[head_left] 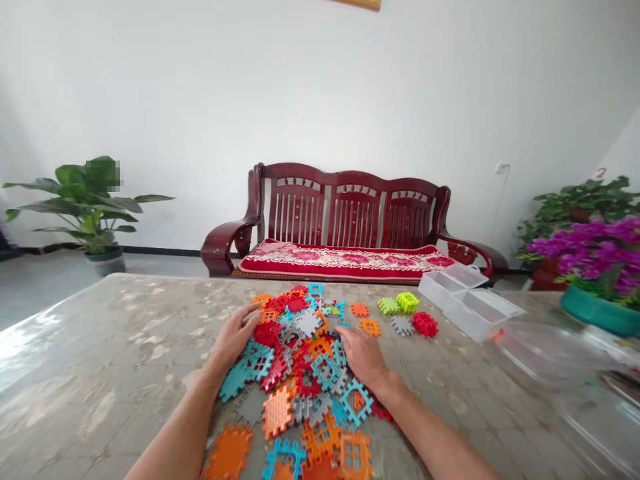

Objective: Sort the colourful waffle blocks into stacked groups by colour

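A heap of plastic interlocking building tiles (305,323) in red, orange, blue and grey covers the middle of the table, with notched edges and some window shapes. My left hand (239,333) rests against the heap's left side, thumb and fingers apart, by a red tile (267,333). At the right side, my right hand (364,353) reaches in with its fingers toward the heap, touching its edge; the fingertips are partly hidden. Neither hand visibly grips a tile. Nearest me lie an orange tile (229,453) and a blue frame tile (283,459).
Right of the heap are two orange tiles, green tiles (407,303), a grey tile (403,325) and a red stack (425,324). Beyond them stand a clear divided box (473,310), clear plastic lids (550,350) and a flower pot (600,310). A wooden bench (350,207) stands behind the table.
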Tool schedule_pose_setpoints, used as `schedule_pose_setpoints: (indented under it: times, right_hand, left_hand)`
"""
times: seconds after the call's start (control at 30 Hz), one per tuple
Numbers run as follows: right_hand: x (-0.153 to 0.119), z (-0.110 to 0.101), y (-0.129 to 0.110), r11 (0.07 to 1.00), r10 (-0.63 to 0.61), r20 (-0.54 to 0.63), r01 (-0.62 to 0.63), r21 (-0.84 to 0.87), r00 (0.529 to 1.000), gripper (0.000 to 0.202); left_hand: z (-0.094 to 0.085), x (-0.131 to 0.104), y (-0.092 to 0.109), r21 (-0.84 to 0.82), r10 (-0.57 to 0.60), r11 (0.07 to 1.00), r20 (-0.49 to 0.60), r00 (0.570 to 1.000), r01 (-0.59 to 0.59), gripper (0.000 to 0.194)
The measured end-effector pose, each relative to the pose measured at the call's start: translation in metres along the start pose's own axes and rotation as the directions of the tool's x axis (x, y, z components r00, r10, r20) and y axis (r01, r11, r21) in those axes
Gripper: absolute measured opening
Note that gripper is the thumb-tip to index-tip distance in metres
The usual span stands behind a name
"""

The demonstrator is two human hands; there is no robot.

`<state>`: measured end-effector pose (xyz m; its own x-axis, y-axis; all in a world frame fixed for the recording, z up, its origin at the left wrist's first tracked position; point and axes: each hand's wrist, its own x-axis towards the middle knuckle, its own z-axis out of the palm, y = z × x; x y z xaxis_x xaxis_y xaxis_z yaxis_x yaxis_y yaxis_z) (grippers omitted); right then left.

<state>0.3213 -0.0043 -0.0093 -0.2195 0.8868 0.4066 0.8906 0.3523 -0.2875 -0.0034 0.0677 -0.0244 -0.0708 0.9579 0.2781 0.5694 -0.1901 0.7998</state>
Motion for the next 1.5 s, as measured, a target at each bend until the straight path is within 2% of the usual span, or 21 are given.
schedule_pose_setpoints:
  times: [0.13, 0.2, 0.4, 0.6, 0.7, 0.87, 0.97, 1.03, 1.1, 1.2, 1.33, 1.5]
  right_hand:
    - [-0.002, -0.002, 0.008, 0.996, 0.040, -0.116, -0.031, 0.078, 0.992, 0.034]
    - [-0.003, -0.005, 0.017, 0.994, 0.057, -0.181, -0.038, 0.107, 0.982, 0.034]
    - [-0.005, -0.018, 0.056, 0.988, 0.144, -0.391, -0.109, 0.111, 0.909, 0.037]
    - [-0.006, -0.018, 0.070, 0.989, 0.146, -0.459, -0.110, 0.103, 0.877, 0.038]
    - [-0.005, -0.016, 0.067, 0.991, 0.131, -0.458, -0.116, 0.060, 0.879, 0.036]
    - [-0.005, -0.018, 0.058, 0.996, 0.064, -0.344, -0.080, -0.033, 0.937, 0.034]
    - [-0.008, -0.027, 0.064, 0.997, 0.036, -0.327, -0.058, -0.056, 0.944, 0.035]
    - [-0.012, -0.037, 0.078, 0.988, 0.102, -0.393, -0.139, -0.068, 0.914, 0.038]
    - [-0.018, -0.049, 0.098, 0.951, 0.227, -0.475, -0.299, -0.080, 0.850, 0.045]
    - [-0.028, -0.062, 0.126, 0.847, 0.398, -0.479, -0.514, -0.136, 0.782, 0.057]
    - [-0.035, -0.062, 0.148, 0.757, 0.517, -0.388, -0.619, -0.210, 0.763, 0.061]
    - [-0.031, -0.055, 0.161, 0.738, 0.548, -0.330, -0.630, -0.243, 0.769, 0.061]
  left_hand:
    - [-0.001, 0.000, -0.001, 0.153, 0.051, 0.987, -0.046, 0.998, -0.044, 0.064]
    - [0.001, -0.001, 0.000, 0.208, 0.048, 0.977, -0.028, 0.998, -0.041, 0.065]
    - [0.005, -0.008, 0.006, 0.356, 0.031, 0.928, 0.209, 0.977, -0.106, 0.058]
    - [0.007, -0.012, 0.013, 0.427, 0.020, 0.892, 0.292, 0.956, -0.149, 0.058]
    - [0.011, -0.013, 0.015, 0.438, 0.034, 0.884, 0.287, 0.957, -0.162, 0.058]
    - [0.014, -0.014, 0.011, 0.431, 0.075, 0.881, 0.277, 0.958, -0.193, 0.056]
    - [0.013, -0.013, 0.006, 0.435, 0.103, 0.875, 0.263, 0.959, -0.213, 0.056]
    - [0.013, -0.011, 0.004, 0.437, 0.119, 0.873, 0.240, 0.963, -0.217, 0.054]
    - [0.013, -0.010, 0.005, 0.434, 0.126, 0.875, 0.228, 0.966, -0.216, 0.053]
    - [0.013, -0.009, 0.007, 0.433, 0.117, 0.877, 0.229, 0.966, -0.208, 0.054]
    - [0.013, -0.007, 0.006, 0.438, 0.112, 0.875, 0.231, 0.967, -0.206, 0.055]
    - [0.012, -0.006, 0.004, 0.424, 0.122, 0.881, 0.222, 0.967, -0.209, 0.053]
